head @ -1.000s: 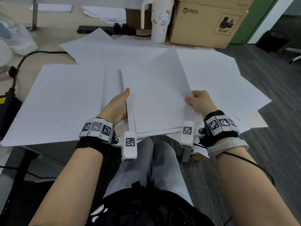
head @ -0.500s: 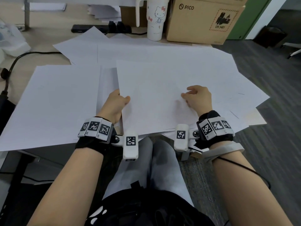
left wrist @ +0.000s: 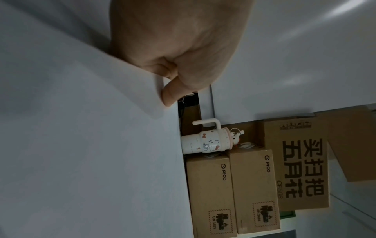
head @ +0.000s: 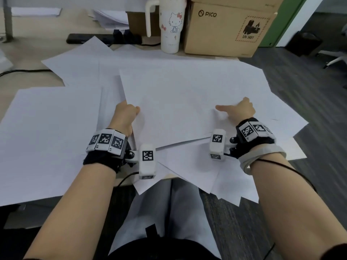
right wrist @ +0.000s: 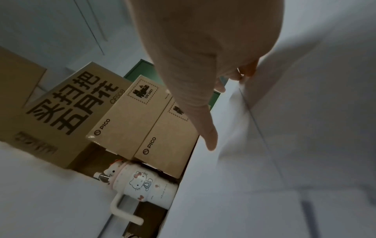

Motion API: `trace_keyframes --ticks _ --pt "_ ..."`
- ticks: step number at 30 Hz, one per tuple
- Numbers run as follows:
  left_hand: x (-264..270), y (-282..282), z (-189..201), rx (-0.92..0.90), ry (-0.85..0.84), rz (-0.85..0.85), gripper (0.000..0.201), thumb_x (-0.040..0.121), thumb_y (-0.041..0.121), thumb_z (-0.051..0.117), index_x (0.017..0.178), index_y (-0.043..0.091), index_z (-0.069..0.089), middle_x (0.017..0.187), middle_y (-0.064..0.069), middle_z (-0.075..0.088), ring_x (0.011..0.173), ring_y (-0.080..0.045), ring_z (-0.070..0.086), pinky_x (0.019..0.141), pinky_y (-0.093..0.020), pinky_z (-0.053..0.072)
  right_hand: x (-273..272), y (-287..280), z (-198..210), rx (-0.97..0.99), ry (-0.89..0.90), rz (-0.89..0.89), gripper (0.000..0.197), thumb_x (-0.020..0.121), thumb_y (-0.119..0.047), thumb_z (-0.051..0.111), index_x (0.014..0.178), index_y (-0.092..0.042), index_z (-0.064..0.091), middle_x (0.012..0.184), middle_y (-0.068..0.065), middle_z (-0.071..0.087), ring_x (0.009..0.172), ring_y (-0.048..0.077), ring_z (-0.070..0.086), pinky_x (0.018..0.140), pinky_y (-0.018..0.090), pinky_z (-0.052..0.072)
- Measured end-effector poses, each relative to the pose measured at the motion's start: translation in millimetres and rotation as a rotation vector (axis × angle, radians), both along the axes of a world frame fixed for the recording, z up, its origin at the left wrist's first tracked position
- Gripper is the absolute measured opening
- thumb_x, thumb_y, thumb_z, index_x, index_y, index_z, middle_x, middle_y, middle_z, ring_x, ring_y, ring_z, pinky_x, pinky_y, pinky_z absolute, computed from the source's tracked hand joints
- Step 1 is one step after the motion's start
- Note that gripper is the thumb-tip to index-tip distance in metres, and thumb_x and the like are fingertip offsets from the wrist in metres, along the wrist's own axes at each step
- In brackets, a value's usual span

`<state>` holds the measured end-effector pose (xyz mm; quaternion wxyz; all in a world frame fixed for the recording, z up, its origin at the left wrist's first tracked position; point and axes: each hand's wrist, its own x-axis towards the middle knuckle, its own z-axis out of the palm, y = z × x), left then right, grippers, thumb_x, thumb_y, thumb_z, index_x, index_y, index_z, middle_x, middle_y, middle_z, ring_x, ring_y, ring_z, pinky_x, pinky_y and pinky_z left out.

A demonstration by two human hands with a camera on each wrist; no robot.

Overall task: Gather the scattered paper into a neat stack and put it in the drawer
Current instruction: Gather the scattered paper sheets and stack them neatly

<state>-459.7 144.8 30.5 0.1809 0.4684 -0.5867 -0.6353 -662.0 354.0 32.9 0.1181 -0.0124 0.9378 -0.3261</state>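
Several white paper sheets (head: 178, 102) lie scattered and overlapping across the wooden desk (head: 47, 40). My left hand (head: 129, 113) pinches the left edge of the top sheets, with the thumb (left wrist: 168, 95) on top and the fingers hidden beneath. My right hand (head: 238, 109) rests on the same sheets toward their right side. Its thumb (right wrist: 209, 136) stretches out to the left and its fingertips touch the paper. A large sheet (head: 50, 132) lies flat at the left. No drawer is in view.
A Hello Kitty tumbler (head: 171, 25) and a PICO cardboard box (head: 225, 29) stand at the desk's back. A black power strip (head: 103, 38) lies behind the papers, and a cable (head: 24, 71) runs at the left. Some sheets (head: 206, 181) overhang the front edge above my lap.
The sheets that both hands held raised at their edges now lie flat on the pile. My right hand has let go of the edge and rests on top, thumb stretched out.
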Motion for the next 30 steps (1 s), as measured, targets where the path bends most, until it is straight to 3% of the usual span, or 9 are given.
trace_keyframes --ticks 3,6,8,14,17,19,22,25,30 --pt "-11.7 -3.3 -2.6 -0.030 -0.065 -0.012 0.028 0.096 -0.002 0.044 0.076 0.018 0.045 0.078 0.003 0.048 0.076 -0.014 0.051 0.084 -0.032 0.045 -6.0 -2.5 -2.7 0.086 0.031 0.018 0.100 0.068 -0.047 0.079 0.143 -0.007 0.027 0.147 0.012 0.029 0.137 0.031 0.023 0.110 0.046 0.025" --pt "-18.8 -4.4 -3.1 -0.053 -0.085 -0.019 0.031 0.094 0.000 0.047 0.072 0.021 0.040 0.075 0.003 0.046 0.069 -0.013 0.047 0.063 -0.024 0.042 -8.6 -3.4 -4.3 0.124 0.052 0.052 0.094 0.066 -0.051 0.080 0.139 -0.013 0.035 0.142 0.010 0.030 0.134 0.031 0.024 0.107 0.043 0.024" --pt "-20.2 -5.9 -5.3 -0.064 -0.101 -0.021 0.030 0.094 0.001 0.048 0.072 0.021 0.040 0.075 0.002 0.046 0.078 -0.020 0.050 0.061 -0.021 0.040 -11.4 -4.2 -3.6 0.122 0.048 0.066 0.089 0.064 -0.051 0.081 0.137 -0.018 0.041 0.139 0.009 0.033 0.133 0.030 0.025 0.106 0.042 0.024" --pt "-15.1 -10.6 -11.8 -0.028 -0.096 -0.055 0.012 0.096 0.002 0.046 0.092 0.010 0.054 0.097 -0.009 0.056 0.082 -0.020 0.055 0.067 -0.022 0.043 -18.2 -5.5 1.4 0.083 0.019 0.059 0.074 0.069 -0.040 0.081 0.130 -0.015 0.048 0.134 0.010 0.042 0.132 0.031 0.028 0.106 0.042 0.030" --pt "-12.0 -11.2 -12.4 0.001 -0.072 -0.058 0.017 0.096 0.005 0.048 0.110 0.007 0.056 0.108 -0.010 0.061 0.096 -0.025 0.058 0.081 -0.031 0.048 -16.4 -4.7 1.8 -0.053 0.061 0.030 0.044 0.077 -0.026 0.073 0.115 -0.008 0.059 0.103 0.008 0.049 0.122 0.032 0.041 0.096 0.041 0.043" --pt "-10.1 -10.7 -12.1 -0.003 -0.075 -0.059 0.014 0.096 0.005 0.048 0.107 0.007 0.057 0.108 -0.010 0.061 0.098 -0.026 0.058 0.087 -0.034 0.047 -12.1 -4.1 3.7 -0.182 0.121 0.034 0.022 0.081 -0.016 0.065 0.097 -0.003 0.065 0.083 0.008 0.054 0.100 0.032 0.057 0.077 0.035 0.050" --pt "-7.1 -10.0 -12.4 -0.014 -0.072 -0.073 0.011 0.096 0.005 0.047 0.092 0.011 0.056 0.102 -0.008 0.059 0.094 -0.024 0.056 0.089 -0.036 0.046 -4.3 -2.6 8.9 -0.248 0.198 0.056 0.015 0.082 -0.011 0.057 0.086 -0.001 0.067 0.078 0.011 0.059 0.074 0.029 0.054 0.062 0.029 0.043" --pt "-2.8 -5.7 -8.6 0.002 -0.034 -0.083 0.018 0.096 0.002 0.045 0.093 0.014 0.058 0.095 -0.002 0.062 0.095 -0.023 0.058 0.094 -0.037 0.046 4.8 -0.2 16.0 -0.305 0.305 0.080 0.018 0.083 -0.008 0.053 0.086 0.002 0.068 0.082 0.021 0.065 0.076 0.038 0.055 0.060 0.030 0.043" --pt "9.6 1.0 -6.5 -0.010 -0.037 -0.070 0.030 0.096 -0.002 0.043 0.081 0.020 0.056 0.093 -0.002 0.061 0.094 -0.023 0.055 0.095 -0.038 0.046 22.9 10.6 29.9 -0.376 0.474 0.112 0.022 0.085 -0.004 0.050 0.086 0.003 0.070 0.075 0.023 0.062 0.067 0.032 0.048 0.058 0.030 0.039"
